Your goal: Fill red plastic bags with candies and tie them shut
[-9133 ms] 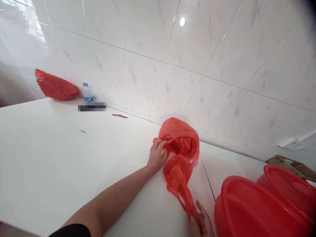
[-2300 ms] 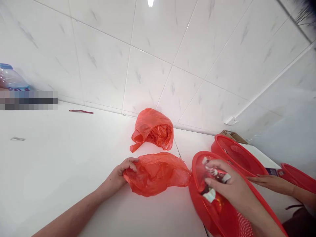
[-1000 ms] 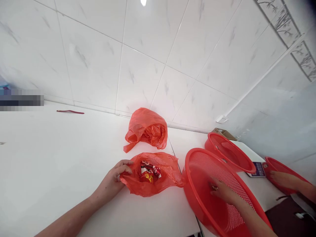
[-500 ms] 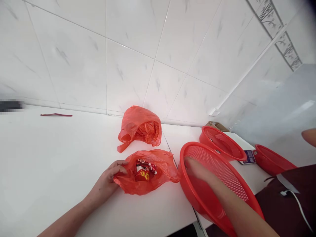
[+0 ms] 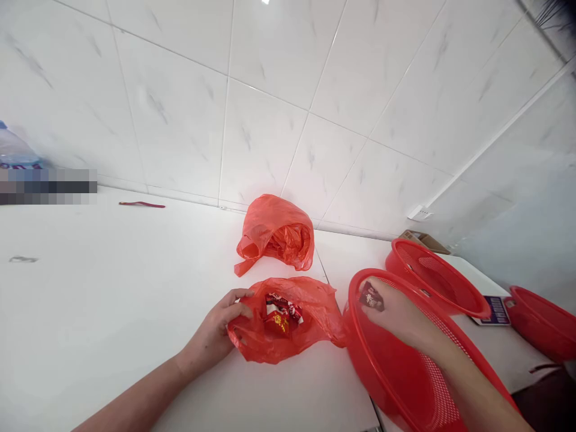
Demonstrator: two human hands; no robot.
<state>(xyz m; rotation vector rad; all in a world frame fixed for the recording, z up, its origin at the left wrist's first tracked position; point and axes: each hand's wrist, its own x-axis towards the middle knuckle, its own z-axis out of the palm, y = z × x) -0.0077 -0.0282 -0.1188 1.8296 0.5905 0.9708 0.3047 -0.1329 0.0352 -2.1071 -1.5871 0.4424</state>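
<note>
My left hand [image 5: 220,327] pinches the rim of a red plastic bag [image 5: 310,315] lying on the white counter and holds its mouth apart. Several red-and-white wrapped packets [image 5: 281,312] lie inside the bag. My right hand [image 5: 398,315] hovers over the near red mesh basket [image 5: 382,372], fingers closed on a small dark red packet [image 5: 371,297] at its fingertips, close to the basket's left rim and just right of the bag.
A second crumpled red bag [image 5: 276,231] sits behind, by the tiled wall. Two more red baskets [image 5: 434,276] [image 5: 542,321] stand to the right with a small printed card [image 5: 492,309] between them. A water bottle [image 5: 15,153] and a thin red strip [image 5: 141,204] lie far left.
My right hand, which lay low inside the basket, has come up towards the rim with a dark packet in its fingers. The left hand keeps its hold on the bag. The other person's hand has left view.
</note>
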